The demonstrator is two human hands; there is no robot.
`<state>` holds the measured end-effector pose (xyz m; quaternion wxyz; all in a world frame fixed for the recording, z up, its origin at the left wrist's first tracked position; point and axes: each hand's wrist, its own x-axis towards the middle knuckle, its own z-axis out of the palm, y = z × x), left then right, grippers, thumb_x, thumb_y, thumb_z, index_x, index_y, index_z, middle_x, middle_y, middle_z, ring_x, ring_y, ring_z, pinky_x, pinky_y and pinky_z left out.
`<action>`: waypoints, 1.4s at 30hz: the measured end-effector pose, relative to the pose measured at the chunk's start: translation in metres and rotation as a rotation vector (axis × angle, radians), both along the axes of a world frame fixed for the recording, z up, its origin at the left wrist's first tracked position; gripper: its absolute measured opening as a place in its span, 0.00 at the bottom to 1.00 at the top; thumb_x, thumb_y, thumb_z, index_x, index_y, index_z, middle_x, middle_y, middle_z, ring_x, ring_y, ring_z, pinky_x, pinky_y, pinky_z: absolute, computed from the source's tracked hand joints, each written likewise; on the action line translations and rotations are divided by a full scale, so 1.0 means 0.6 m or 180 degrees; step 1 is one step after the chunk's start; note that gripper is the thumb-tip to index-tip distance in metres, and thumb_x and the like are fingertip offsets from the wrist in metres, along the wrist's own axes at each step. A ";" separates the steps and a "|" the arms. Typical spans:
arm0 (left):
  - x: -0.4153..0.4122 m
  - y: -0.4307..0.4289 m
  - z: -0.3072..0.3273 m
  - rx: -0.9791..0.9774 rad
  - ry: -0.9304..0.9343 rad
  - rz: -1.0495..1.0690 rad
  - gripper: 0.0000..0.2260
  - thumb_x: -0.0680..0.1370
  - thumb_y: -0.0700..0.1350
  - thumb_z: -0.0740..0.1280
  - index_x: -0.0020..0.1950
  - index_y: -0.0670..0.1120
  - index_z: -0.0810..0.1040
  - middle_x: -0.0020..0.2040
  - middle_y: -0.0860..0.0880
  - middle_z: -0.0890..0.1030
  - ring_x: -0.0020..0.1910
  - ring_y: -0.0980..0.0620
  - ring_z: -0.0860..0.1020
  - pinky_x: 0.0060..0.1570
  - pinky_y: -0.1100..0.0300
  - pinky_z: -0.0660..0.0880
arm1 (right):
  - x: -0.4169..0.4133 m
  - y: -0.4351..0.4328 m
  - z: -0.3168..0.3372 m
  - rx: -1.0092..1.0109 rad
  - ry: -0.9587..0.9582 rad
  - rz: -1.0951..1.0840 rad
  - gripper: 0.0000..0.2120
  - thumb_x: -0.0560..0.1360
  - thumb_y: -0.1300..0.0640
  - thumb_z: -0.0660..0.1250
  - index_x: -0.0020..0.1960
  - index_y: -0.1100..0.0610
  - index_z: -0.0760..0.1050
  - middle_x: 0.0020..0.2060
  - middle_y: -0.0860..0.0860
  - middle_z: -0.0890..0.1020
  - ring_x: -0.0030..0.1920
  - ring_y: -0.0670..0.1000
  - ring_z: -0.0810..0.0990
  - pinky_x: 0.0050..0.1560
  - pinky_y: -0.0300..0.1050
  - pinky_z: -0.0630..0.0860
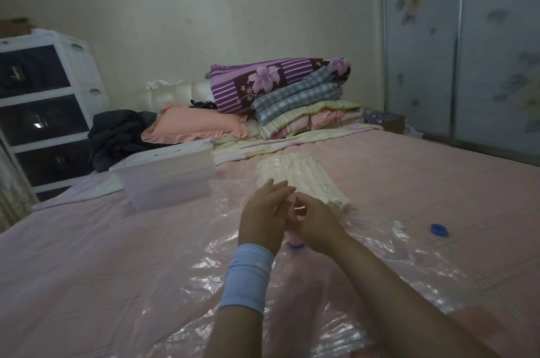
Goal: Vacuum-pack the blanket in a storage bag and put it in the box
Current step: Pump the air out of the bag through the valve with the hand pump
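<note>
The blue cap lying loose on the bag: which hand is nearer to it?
Right. The right hand grips the pink pump left of the blue cap; the left hand is farther left.

Both hands are wrapped around a small pink pump (pixel 293 236) standing on the blue valve (pixel 295 246) of the clear bag (pixel 181 279) spread over the pink bed (pixel 73 255). Left hand (pixel 264 219) has a light blue wristband (pixel 247 279), right hand (pixel 314 222) is pressed against it. The cream blanket (pixel 304 179) sits wrinkled inside the bag just past the hands. White box (pixel 166 173) with its lid on is off to the left, blue cap (pixel 439 230) lies to the right
</note>
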<state>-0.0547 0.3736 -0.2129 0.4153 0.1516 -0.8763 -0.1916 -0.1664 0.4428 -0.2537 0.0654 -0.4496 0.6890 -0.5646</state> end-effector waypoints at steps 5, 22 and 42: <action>-0.005 0.002 0.010 0.2071 0.0332 -0.0951 0.25 0.72 0.36 0.68 0.68 0.52 0.72 0.64 0.52 0.75 0.61 0.56 0.75 0.49 0.68 0.76 | -0.012 0.027 0.012 0.0173 0.0172 0.0011 0.21 0.65 0.37 0.75 0.56 0.42 0.80 0.53 0.40 0.82 0.53 0.43 0.81 0.53 0.49 0.80; -0.077 0.058 -0.037 0.1427 -0.0156 -0.0116 0.10 0.75 0.50 0.68 0.55 0.60 0.80 0.42 0.58 0.81 0.38 0.61 0.78 0.37 0.69 0.70 | -0.034 0.108 0.092 0.0597 0.2222 -0.1148 0.11 0.83 0.51 0.58 0.57 0.53 0.78 0.49 0.50 0.74 0.46 0.54 0.77 0.40 0.45 0.69; -0.068 0.053 -0.044 0.1865 0.0140 -0.0607 0.19 0.72 0.35 0.72 0.47 0.61 0.77 0.41 0.62 0.79 0.34 0.72 0.77 0.34 0.76 0.72 | -0.025 0.143 0.170 -0.0769 0.2309 -0.0950 0.11 0.79 0.68 0.61 0.54 0.60 0.81 0.49 0.52 0.80 0.48 0.46 0.76 0.50 0.25 0.69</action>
